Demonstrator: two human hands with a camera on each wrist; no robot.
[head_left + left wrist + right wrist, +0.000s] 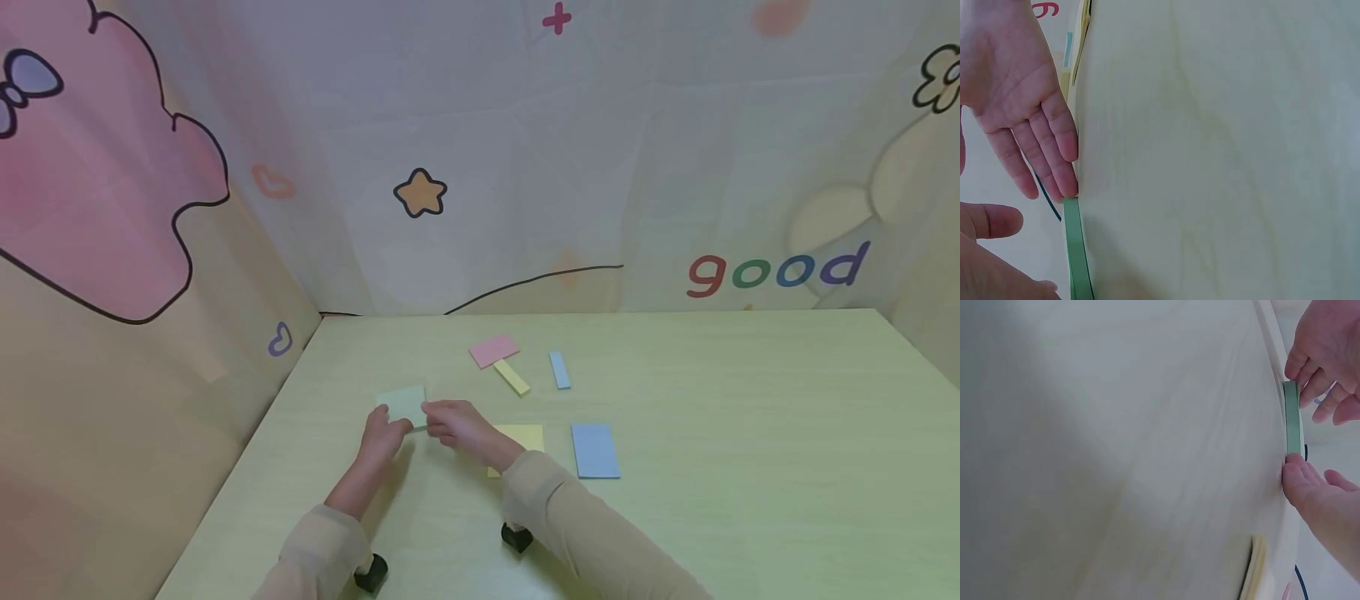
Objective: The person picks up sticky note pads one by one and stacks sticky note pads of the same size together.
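A pale green sticky note pad [405, 402] lies on the left part of the table, between both hands. My left hand [385, 433] is at its left and near edges, fingertips touching it. From the other side, the fingertips of my right hand [457, 425] meet its right edge. Edge-on, the green pad [1077, 250] shows as a thick strip in the left wrist view, with the right hand's [1016, 94] straight fingers at its end. In the right wrist view, the green pad [1292, 419] spans between the fingertips of the two hands.
Partly hidden by the right forearm is a yellow pad [517, 435], with a blue pad [596, 451] to its right. Farther back lie a pink pad [495, 350], a narrow yellow pad [512, 378] touching or near it, and a narrow light-blue pad [559, 370]. A printed cloth hangs behind the table.
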